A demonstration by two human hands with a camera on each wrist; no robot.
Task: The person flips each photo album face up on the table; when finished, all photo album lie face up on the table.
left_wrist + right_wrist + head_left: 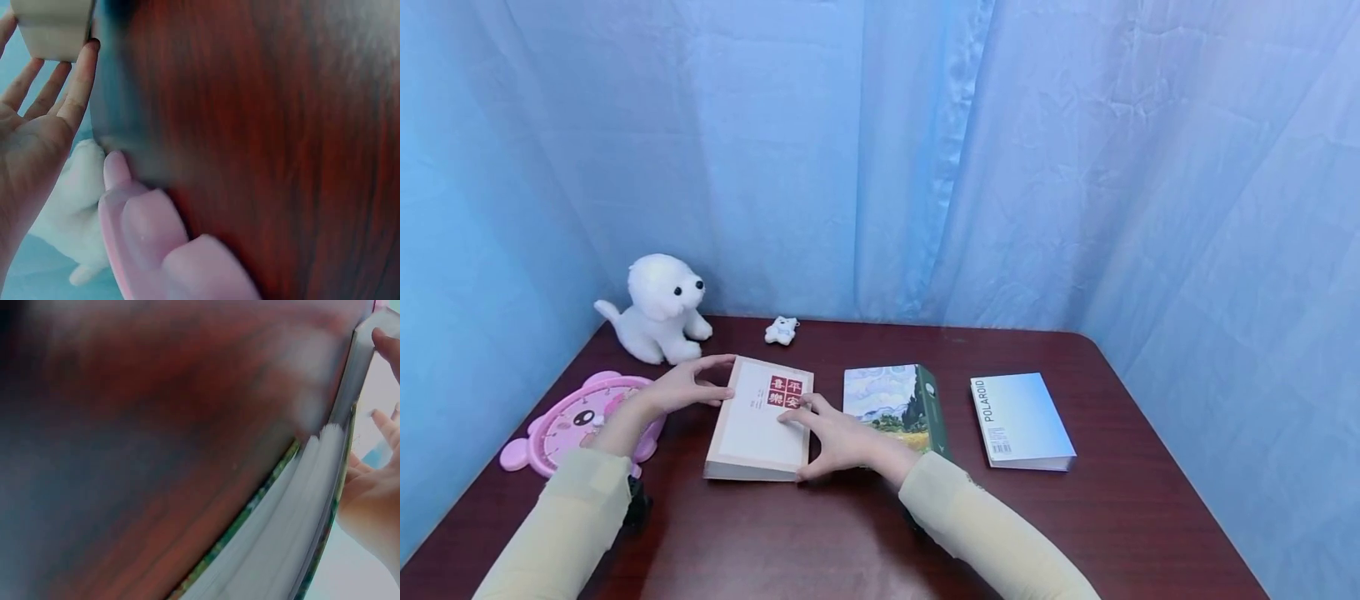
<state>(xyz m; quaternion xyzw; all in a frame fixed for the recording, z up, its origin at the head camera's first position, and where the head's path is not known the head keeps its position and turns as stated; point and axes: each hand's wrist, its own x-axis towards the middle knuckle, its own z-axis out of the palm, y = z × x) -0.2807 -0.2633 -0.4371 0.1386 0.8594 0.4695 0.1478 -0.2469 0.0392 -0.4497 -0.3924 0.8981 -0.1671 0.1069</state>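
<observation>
A thick white book with red character squares lies on the table between the two hands. My left hand reaches to its left edge, fingers mostly straight; in the left wrist view the fingertips touch the book's pale side. Over the right part of the cover spreads my right hand. Its thumb touches the near right corner and its fingers extend above the cover by the red squares. Beneath the right forearm is a landscape-painting book with a green spine, its page edges large in the right wrist view.
A white-blue POLAROID album lies at the right. To the left are a pink bear-shaped clock, partly under the left arm, and a white plush dog. A small white star-shaped plush sits near the back edge, before blue curtains.
</observation>
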